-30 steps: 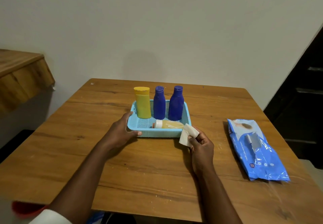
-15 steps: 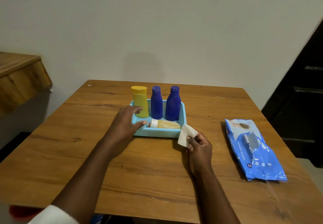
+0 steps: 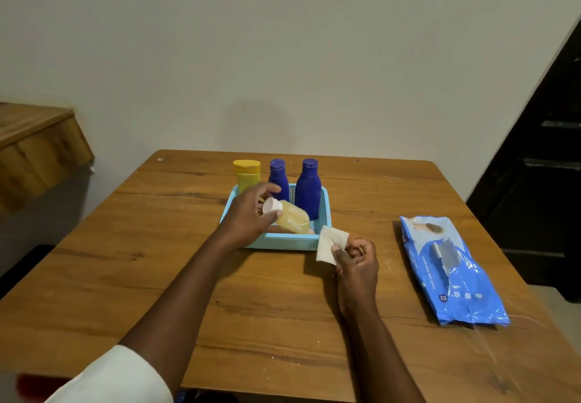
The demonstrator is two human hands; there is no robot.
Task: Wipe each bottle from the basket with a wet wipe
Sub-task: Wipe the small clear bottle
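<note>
Wooden surface [image 3: 283,308] set against a plain pale wall [image 3: 283,56]; dark doorway [image 3: 547,182] at right, wooden ledge [image 3: 34,151] at left. Light blue basket [image 3: 283,240] near the middle holds a yellow bottle [image 3: 246,173] and two blue bottles [image 3: 309,188], upright. Left hand [image 3: 248,214] grips a pale orange bottle [image 3: 292,218], tilted over the basket. Right hand [image 3: 356,261] pinches a white wipe [image 3: 330,242] just beside the basket. Blue wipe pack [image 3: 449,270] lies flat at right.

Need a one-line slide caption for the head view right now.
Left hand lifts a pale-yellow white-capped bottle over the light-blue plastic basket; right hand pinches a folded white wet wipe.
</note>
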